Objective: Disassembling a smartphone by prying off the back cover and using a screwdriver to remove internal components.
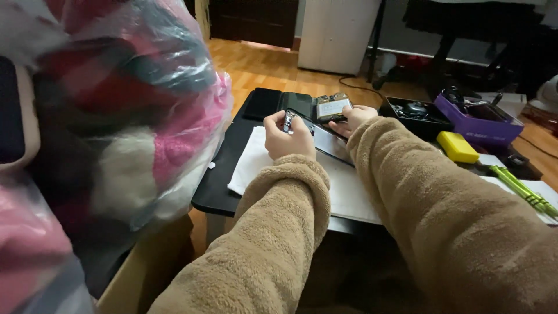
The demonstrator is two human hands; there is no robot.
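Warm wooden floorboards run to the far wall, where a white cabinet [337,35] stands beside a dark doorway. Nearer, a low black table [218,186] carries a white sheet of paper [250,163], and on it both hands work. The left hand [288,136] is closed around a small metal tool [289,121], its tip hard to make out. The right hand [356,116] presses down on an opened phone [332,107] at the far middle of the table, fingers curled over its edge; whether they pinch it I cannot tell. Dark flat panels [279,103] lie just left of the phone. To the right sit a black tray [415,113] of small parts, a purple box [479,122], a yellow block [457,146] and green screwdrivers [526,192], partly cut off by the frame. A big clear plastic bag [133,99] of pink and red fabric fills the near left, blocking that side of the room.
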